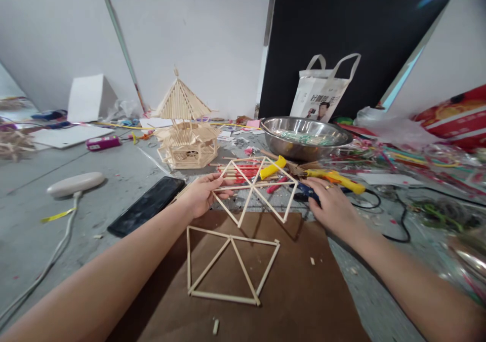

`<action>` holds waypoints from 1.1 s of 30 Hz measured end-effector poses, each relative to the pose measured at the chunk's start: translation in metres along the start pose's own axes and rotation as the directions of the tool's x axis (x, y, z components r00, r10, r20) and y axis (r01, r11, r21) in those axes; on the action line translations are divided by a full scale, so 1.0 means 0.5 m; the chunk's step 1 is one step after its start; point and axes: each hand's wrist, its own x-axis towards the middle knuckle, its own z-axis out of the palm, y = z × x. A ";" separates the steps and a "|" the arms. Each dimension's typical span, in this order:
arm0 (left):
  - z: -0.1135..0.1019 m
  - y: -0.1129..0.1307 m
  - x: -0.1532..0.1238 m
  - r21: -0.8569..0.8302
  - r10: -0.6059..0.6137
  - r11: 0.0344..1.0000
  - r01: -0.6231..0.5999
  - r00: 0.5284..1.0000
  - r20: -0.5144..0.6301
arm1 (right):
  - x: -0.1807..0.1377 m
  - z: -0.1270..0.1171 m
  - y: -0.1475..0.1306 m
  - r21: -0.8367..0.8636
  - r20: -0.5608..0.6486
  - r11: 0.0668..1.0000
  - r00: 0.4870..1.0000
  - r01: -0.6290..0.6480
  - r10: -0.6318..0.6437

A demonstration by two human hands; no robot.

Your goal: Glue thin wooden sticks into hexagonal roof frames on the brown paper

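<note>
Frame (pixel 253 185) of thin sticks sits pinched in my L hand (pixel 201 195), thumb & fingers clamped on its near-left edge, held tilted just above the far edge of the board (pixel 304 291). R hand (pixel 334 205) lies palm-down on a blue & yellow tool (pixel 341 181) w/ a black cord. Can't tell if those fingers have closed on it.

Progress, as I judge it: the held frame looks complete, closed all round w/ spokes meeting at a hub. The 2nd frame (pixel 224 296), flat on the board just nearer me than my L hand, looks approx. half that shape, so part-built. Offcuts (pixel 215 326) lie nearer still. Beyond my L hand the pagoda (pixel 186 129) looks finished, roof & base both on.

Writing: bag (pixel 322 96) beyond my R hand carries print w/ characters, too small to read. Red box (pixel 455 114) far right of that hand is printed, nothing legible. Phone (pixel 148 205) left of my L hand shows no brand.
</note>
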 end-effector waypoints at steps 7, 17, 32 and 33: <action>0.020 -0.003 -0.011 0.052 -0.038 0.998 0.036 0.999 0.032 | -0.002 -0.016 -0.022 0.148 -0.039 0.967 0.978 0.207 -0.203; 0.027 -0.006 -0.011 0.236 -0.022 0.971 0.025 1.000 -0.018 | -0.004 -0.007 -0.015 0.219 0.055 0.957 0.977 0.188 -0.205; -0.060 0.118 -0.021 0.982 0.183 -0.131 0.134 0.977 -0.109 | -0.002 -0.004 -0.001 0.201 -0.068 0.974 0.994 0.101 -0.089; -0.058 0.118 -0.025 0.973 0.151 -0.188 0.137 0.982 -0.110 | -0.002 -0.005 -0.001 0.200 -0.080 0.975 0.994 0.096 -0.081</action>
